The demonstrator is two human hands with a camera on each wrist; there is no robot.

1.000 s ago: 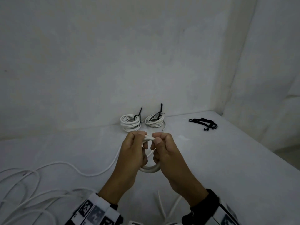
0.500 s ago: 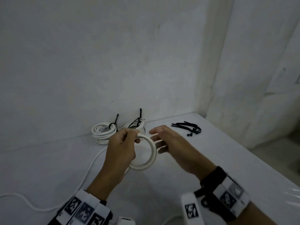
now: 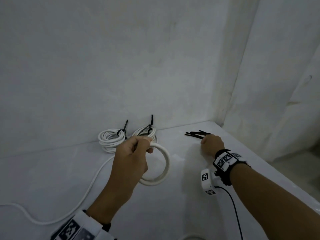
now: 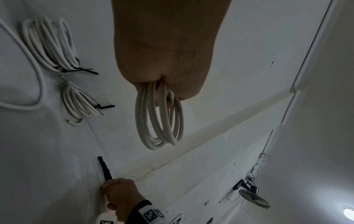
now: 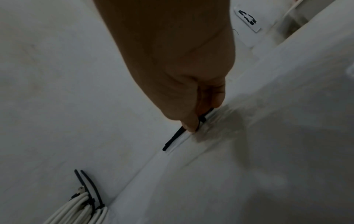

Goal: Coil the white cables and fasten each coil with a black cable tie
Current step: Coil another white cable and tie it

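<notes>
Above the white table (image 3: 173,213), the left hand (image 3: 131,158) holds a fresh coil (image 3: 161,168) of white cable, with the fingers curled closed around its upper part, and the loops hang free below the fist. Near the right corner of the table, the right hand (image 3: 212,144) pinches the loose black cable ties (image 3: 195,133) between thumb and fingers; how many ties it holds, I cannot tell. Two finished coils (image 3: 111,140), each fastened with a black tie, lie by the wall, just behind the left hand
</notes>
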